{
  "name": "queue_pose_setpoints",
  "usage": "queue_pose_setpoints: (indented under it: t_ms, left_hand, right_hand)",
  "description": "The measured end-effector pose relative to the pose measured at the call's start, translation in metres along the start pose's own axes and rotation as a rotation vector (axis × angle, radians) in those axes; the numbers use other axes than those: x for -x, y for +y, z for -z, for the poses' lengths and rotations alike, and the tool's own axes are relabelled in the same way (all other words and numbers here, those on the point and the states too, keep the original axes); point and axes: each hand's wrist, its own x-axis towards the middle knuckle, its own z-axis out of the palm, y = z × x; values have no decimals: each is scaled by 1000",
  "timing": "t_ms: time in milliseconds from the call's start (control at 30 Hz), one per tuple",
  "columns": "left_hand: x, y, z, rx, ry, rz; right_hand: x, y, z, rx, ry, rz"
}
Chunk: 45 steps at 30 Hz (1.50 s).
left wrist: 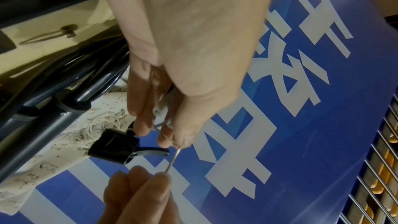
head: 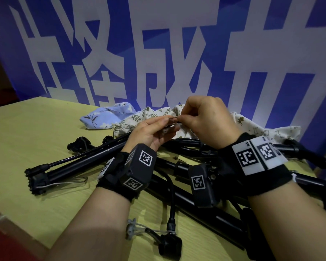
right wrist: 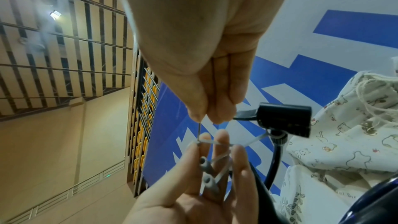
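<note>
The right hand [right wrist: 204, 48] pinches the thin needle [right wrist: 199, 131], the left hand [right wrist: 193, 198] has the grey holder [right wrist: 207, 179] in its grip just beside the black pump head [right wrist: 284, 120], and a skewed push could slide the needle off the holder into a fingertip or drop it.

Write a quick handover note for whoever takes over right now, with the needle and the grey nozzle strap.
Left hand: holds the grey nozzle strap, tied to the black hose head.
Right hand: pinches the thin metal needle, tip at the strap.
Done: needle meets the strap.
Left: probably seating it there; whether it is in yet cannot be told.
Black pumps and cloth bags lie on the table.
</note>
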Motion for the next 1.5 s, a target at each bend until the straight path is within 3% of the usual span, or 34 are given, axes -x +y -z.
queue_pose_setpoints:
  t_ms: [100,400,500,633,767,1000,1233,1500]
  left_hand:
    - [0,-1,0,-34,18,3]
    - [0,-2,-4,-74,33,-12]
    - [0,-3,-4,-80,7,-6]
    - [-1,-4,-4,-71,1,12]
    - [-1,-4,-7,2,8,32]
    - [-1,-3,-8,59,-26,45]
    - [-3,-2,-8,158,5,10]
    - [2,3,-13,103,-8,15]
  right_hand:
    - [0,-2,-2,7,-5,-27]
    - [0,-4,-3,-414,-237,-340]
    - [1,-2,-7,-298,-282,-295]
    - [0,2,-14,51,-166,-122]
    - [-1,1,-14,46,-104,-78]
    - [-2,7,-10,-133,-132,-120]
    - [-1,19,0,-675,-282,-233]
    - [0,26,-4,-768,-320,-220]
